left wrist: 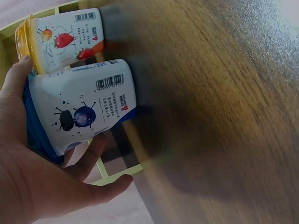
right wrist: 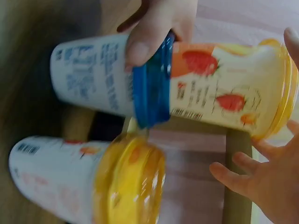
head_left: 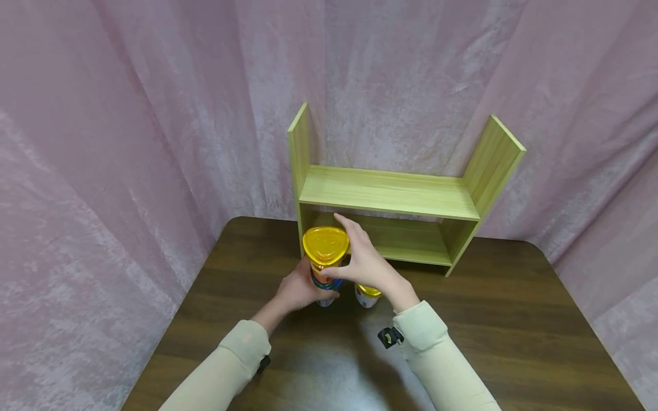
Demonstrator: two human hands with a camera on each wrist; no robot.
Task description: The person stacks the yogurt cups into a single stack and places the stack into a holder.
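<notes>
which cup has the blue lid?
The blueberry cup, bottom of the stack, held by the left hand. The strawberry cup stacked on it and the third cup on the table have yellow lids.

We note glossy printed plastic cups with translucent yellow lids, a pale matt wood shelf, and a dark wood-grain table.
</notes>
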